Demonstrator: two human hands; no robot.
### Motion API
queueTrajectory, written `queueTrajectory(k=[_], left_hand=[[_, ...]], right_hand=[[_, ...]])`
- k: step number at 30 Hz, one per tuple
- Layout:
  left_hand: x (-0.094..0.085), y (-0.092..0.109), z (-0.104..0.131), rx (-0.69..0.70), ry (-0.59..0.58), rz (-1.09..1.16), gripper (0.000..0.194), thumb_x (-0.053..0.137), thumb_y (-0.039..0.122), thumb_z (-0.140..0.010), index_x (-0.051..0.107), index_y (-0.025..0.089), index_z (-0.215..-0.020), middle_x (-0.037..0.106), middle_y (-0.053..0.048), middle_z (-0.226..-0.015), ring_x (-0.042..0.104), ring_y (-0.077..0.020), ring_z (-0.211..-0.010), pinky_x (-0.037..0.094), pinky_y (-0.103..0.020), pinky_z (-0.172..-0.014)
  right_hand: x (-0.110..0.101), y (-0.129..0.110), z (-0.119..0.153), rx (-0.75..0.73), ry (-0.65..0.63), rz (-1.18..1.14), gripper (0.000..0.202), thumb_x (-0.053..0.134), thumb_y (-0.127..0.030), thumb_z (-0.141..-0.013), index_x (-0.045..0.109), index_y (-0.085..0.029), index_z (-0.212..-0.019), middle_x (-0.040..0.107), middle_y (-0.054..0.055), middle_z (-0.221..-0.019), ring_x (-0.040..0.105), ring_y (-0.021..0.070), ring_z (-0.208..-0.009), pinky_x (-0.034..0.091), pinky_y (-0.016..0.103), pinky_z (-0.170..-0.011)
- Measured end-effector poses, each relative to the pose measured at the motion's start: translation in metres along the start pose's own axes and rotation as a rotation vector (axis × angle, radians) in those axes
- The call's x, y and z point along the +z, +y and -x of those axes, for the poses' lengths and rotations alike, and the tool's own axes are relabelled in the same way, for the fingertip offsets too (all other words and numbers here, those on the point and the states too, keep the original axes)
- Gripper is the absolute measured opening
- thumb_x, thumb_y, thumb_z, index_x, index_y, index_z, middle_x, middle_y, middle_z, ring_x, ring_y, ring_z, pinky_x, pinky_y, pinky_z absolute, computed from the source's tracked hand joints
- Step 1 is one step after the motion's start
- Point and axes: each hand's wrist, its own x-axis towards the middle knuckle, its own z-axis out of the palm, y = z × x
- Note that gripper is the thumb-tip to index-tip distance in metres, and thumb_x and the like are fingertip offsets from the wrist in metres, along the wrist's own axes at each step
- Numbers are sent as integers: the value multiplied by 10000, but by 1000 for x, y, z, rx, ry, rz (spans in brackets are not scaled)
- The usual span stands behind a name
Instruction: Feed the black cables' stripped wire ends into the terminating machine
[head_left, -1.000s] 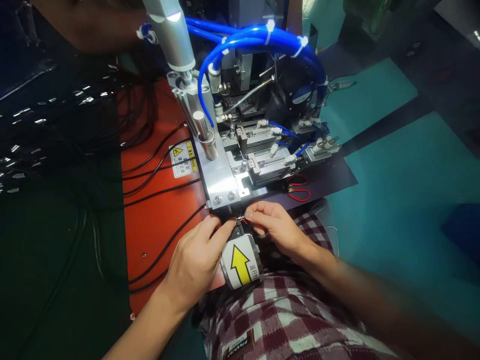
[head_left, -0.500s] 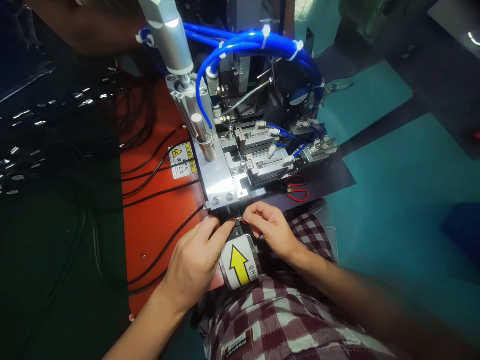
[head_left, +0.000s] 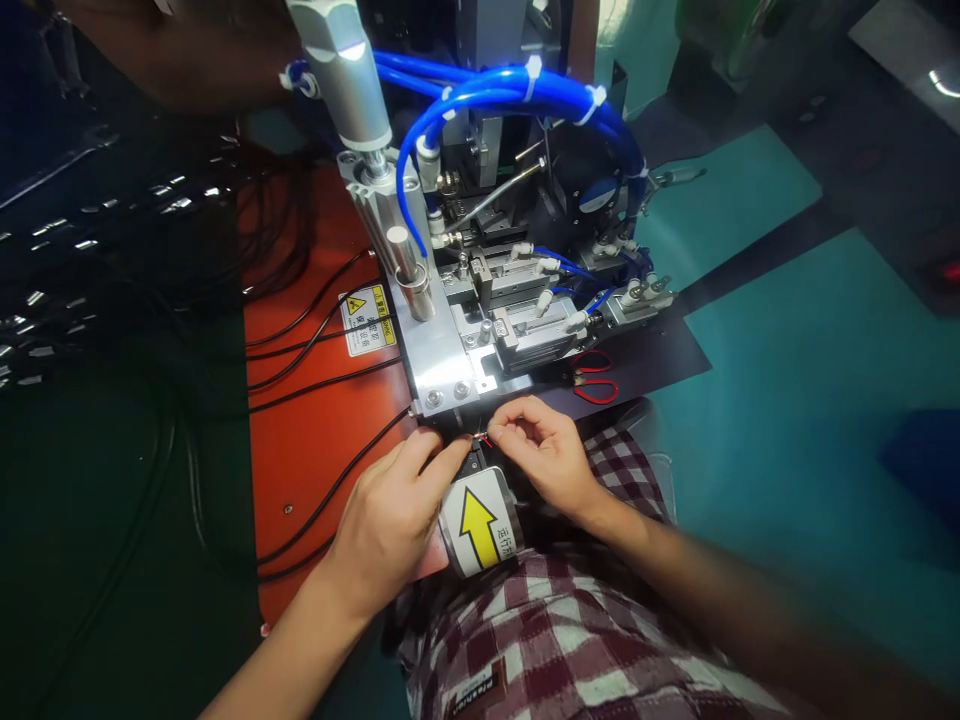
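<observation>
A small piece with thin red and pale strands lies between my fingertips, just below the machine's front plate. My right hand is closed in a pinch at the right end of these thin wires. From the left, my left hand reaches in with thumb and fingers bent together, the thumb tip at the wires' left end. What its fingers press on is hidden. Directly under the fingertips is a dark block, and below it a round cylinder with a yellow arrow label.
The machine's metal plate and blue air hoses rise ahead of my hands. Red-handled snips lie on the dark base to the right. Black cables cross the orange board at left. A checked garment covers my lap.
My right hand's fingers have lifted and curled slightly, still at the wires. My left hand stays in nearly the same place. The view has shifted a little.
</observation>
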Motion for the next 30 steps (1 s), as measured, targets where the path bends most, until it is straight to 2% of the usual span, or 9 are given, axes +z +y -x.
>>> queueTrajectory(k=[10, 19, 28, 30], left_hand=[[1, 0, 1, -3, -6, 32, 286, 418, 122, -926, 594, 86, -1149, 581, -106, -891, 580, -188, -776, 516, -287, -629], [-1, 0, 0, -22, -9, 22, 280, 404, 130, -935, 592, 118, -1143, 578, -88, -884, 583, -175, -773, 515, -272, -631], [1, 1, 2, -28, -14, 28, 279, 430, 108, -920, 604, 96, -1137, 581, -95, -893, 588, -179, -782, 510, -273, -645], [0, 1, 1, -29, -15, 22, 282, 430, 99, -917, 607, 93, -1137, 584, -95, -892, 590, -178, -778, 510, -272, -640]], right_hand=[[4, 4, 2, 56, 2, -133, 119, 613, -271, -809, 576, -169, -760, 519, -9, -729, 450, 101, -593, 357, 241, -558], [3, 3, 3, 86, -8, -86, 128, 594, -284, -832, 560, -177, -771, 501, -14, -715, 420, 102, -577, 341, 244, -547], [4, 3, 5, 2, 29, 101, 99, 562, -234, -840, 550, -178, -759, 506, 0, -745, 439, 109, -626, 364, 236, -563], [6, 1, 5, 48, 32, 65, 100, 563, -232, -827, 541, -178, -746, 502, -8, -721, 437, 101, -602, 351, 229, -536]])
